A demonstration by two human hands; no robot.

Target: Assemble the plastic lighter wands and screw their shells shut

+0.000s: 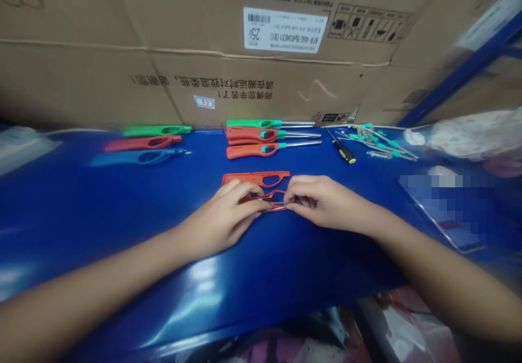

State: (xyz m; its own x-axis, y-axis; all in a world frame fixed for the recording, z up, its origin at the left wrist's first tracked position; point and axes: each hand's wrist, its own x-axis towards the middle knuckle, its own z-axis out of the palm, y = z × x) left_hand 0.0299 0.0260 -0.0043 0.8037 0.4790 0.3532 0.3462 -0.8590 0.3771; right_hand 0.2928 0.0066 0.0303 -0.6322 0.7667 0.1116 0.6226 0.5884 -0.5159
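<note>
L hand (222,219) / R hand (322,202) | orange shell (272,195) pinched btw both fingertips

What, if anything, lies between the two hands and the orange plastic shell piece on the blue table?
Nothing visible. The left hand and right hand both pinch the orange plastic shell piece on the blue table; a second flat orange shell lies just beyond it, not between.

lighters (261,136) are laid at the table's (122,205) far edge, casings (147,144) to their left, a casing half (255,178) just before them.
</note>
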